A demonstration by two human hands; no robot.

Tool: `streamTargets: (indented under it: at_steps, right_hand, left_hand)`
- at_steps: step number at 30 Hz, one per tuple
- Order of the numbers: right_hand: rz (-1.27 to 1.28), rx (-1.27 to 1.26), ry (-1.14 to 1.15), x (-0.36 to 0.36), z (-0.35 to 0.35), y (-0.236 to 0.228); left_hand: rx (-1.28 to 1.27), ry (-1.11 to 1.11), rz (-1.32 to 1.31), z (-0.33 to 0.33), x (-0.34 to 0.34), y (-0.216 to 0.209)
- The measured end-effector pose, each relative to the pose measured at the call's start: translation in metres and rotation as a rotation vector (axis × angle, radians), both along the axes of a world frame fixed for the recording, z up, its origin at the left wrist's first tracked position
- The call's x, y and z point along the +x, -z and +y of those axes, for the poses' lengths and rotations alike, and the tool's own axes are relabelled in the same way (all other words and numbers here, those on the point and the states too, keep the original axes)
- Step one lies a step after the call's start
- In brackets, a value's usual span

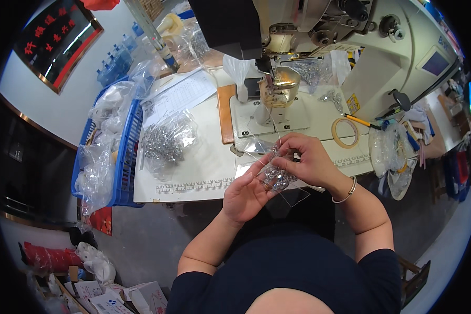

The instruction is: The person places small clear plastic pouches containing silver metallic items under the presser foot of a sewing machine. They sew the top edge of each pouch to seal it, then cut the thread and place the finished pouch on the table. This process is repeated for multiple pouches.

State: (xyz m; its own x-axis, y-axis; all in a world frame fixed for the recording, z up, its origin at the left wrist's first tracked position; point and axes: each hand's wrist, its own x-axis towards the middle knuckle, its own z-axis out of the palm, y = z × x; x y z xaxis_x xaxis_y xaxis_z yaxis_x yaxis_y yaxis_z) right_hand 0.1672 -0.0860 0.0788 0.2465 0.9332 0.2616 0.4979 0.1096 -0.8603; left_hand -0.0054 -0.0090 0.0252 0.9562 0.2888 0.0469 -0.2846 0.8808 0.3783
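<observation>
In front of the sewing machine [277, 94], at the table's near edge, a small clear plastic bag [278, 178] of shiny silver pieces is between my hands. My left hand [246, 198] cradles it from below, palm turned up. From the other side, my right hand [311, 161] pinches at the top of the bag with bent fingers. What lies right between those fingertips is partly hidden, and the exact kind of the silver pieces is too small to tell. A larger clear bag [165, 141] of similar silver pieces lies to the left on the white tabletop [204, 152].
A blue basket [124, 162] full of plastic bags stands at the left edge. A paper sheet [180, 94] and a brown strip [226, 114] lie near the machine. To the right are a tape roll [345, 132], a yellow pen [362, 121] and more plastic bags [392, 152].
</observation>
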Motion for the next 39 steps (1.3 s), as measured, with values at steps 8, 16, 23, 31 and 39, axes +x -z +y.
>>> streamTargets:
  at_steps: [8, 16, 23, 31, 39]
  right_hand:
    - [-0.019, 0.033, 0.012, -0.004, -0.001, 0.003]
    - [0.090, 0.068, 0.087, -0.012, -0.004, 0.012]
    - [0.151, -0.082, 0.023, -0.008, 0.000, 0.016]
    - [0.410, -0.046, 0.077, -0.011, 0.002, 0.023]
    - [0.393, 0.030, 0.130, -0.016, 0.000, 0.020]
  left_hand:
    - [0.164, -0.217, 0.233, -0.017, 0.004, 0.005]
    - [0.283, -0.490, 0.333, -0.021, 0.014, 0.021]
    - [0.418, -0.548, 0.311, -0.017, 0.017, 0.017]
    - [0.508, -0.555, 0.306, -0.007, 0.015, 0.021]
    - [0.355, -0.400, 0.232, 0.003, 0.014, 0.013]
